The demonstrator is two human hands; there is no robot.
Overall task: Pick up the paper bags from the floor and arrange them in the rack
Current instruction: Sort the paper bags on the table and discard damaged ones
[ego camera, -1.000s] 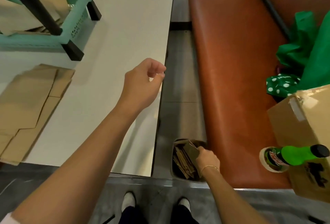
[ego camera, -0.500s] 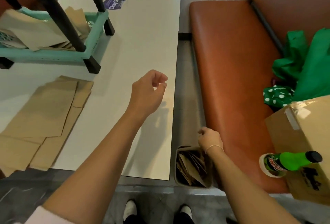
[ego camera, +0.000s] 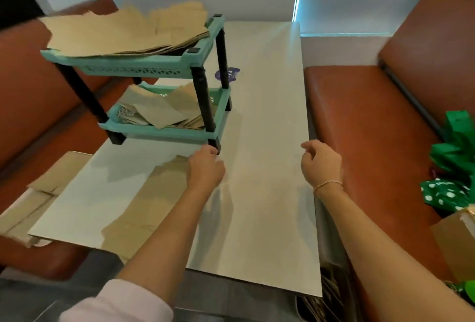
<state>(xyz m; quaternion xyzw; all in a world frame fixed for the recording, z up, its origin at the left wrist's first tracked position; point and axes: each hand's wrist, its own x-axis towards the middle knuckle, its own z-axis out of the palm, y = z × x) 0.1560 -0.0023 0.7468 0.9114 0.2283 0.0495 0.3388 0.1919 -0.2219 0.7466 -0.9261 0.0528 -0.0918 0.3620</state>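
Flat paper bags (ego camera: 144, 208) lie on the table (ego camera: 267, 193), long axis slanting from its near edge toward the rack (ego camera: 164, 69), whose two shelves hold more bags. The left hand (ego camera: 207, 170) rests on their far end, fingers curled loosely; the right hand (ego camera: 321, 165) hovers empty and relaxed over the table's right edge, with bare tabletop between them.

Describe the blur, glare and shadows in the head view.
Head view: motion blur smears the paper bags on the rack; soft glare washes the table; arm shadows fall beneath the left hand; wide-angle distortion bends the edges.
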